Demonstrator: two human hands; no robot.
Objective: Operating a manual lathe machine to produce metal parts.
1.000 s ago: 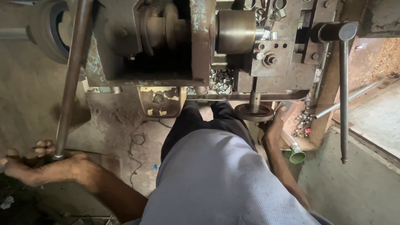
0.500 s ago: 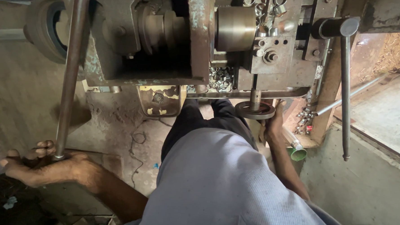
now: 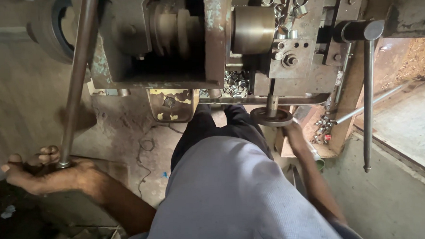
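Note:
My left hand [image 3: 52, 172] is wrapped around the lower end of a long steel lever bar [image 3: 78, 70] that rises toward the top of the view. My right hand [image 3: 293, 130] reaches under a worn metal machine [image 3: 216, 43] and rests on the rim of a dark round handwheel [image 3: 271, 116]; its fingers are mostly hidden behind the wheel. A brass-coloured cylinder [image 3: 252, 29] sits on the machine above the wheel. My light shirt and dark trousers fill the lower middle.
Small metal rings [image 3: 235, 83] lie in a tray under the machine. A second long handle [image 3: 367, 97] hangs down at the right, beside a thin rod [image 3: 366, 108]. A tyre-like pulley [image 3: 49, 26] is at upper left. A concrete ledge lies right.
The view has shifted slightly. Both hands stay where they were, left on the bar and right at the handwheel.

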